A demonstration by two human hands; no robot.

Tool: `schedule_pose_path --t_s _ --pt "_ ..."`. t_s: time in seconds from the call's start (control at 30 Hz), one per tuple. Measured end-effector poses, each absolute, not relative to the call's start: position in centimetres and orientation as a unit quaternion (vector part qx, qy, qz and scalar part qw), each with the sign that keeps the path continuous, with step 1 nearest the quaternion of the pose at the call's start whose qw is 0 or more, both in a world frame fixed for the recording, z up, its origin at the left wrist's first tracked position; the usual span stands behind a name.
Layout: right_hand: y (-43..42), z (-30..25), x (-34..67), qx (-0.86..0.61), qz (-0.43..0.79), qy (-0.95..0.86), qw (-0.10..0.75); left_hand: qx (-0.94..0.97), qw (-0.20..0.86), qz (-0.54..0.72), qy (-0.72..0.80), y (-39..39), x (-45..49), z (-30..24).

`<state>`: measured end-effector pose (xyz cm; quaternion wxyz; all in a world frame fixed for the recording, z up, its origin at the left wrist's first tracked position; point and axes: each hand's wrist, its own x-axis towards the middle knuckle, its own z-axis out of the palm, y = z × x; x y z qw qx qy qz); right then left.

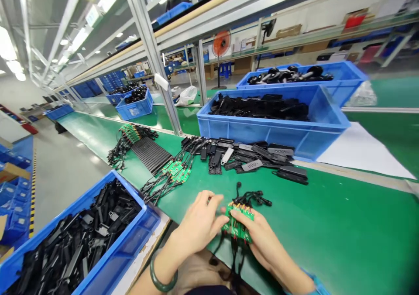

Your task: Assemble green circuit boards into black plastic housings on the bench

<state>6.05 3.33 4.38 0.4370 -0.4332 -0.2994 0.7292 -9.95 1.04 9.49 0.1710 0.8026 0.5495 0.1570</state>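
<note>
My right hand [262, 238] is closed around a bunch of small green circuit boards [238, 221] with black wires hanging from them, held just above the green belt [343, 225]. My left hand [199, 223], with a green bangle on its wrist, pinches the left edge of the same bunch with its fingertips. More green boards with black cables [173, 173] lie on the belt just ahead of my left hand. Loose black plastic housings [255, 155] lie spread beyond them.
A blue bin of black plastic parts [78, 242] stands at my lower left. Another blue bin of black parts [271, 116] sits across the belt, with a third [304, 74] behind it. A black ribbed tray [151, 153] and a metal post [157, 63] are ahead left.
</note>
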Motion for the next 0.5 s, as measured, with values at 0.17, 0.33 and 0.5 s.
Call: schedule_pose_path --t_s 0.17,0.33,0.5 --pt "1.8 8.2 4.9 -0.339 0.859 -0.32 0.21 0.882 0.207 0.105 0.41 1.9 -15.0 12.2" --pt "1.6 9.3 4.0 -0.153 0.91 -0.378 0.078 0.858 0.313 0.12 0.39 2.4 -17.6 13.3" --pt "2.6 5.6 2.0 -0.077 0.889 -0.446 0.066 0.822 0.27 0.275 0.419 1.3 -18.8 15.7"
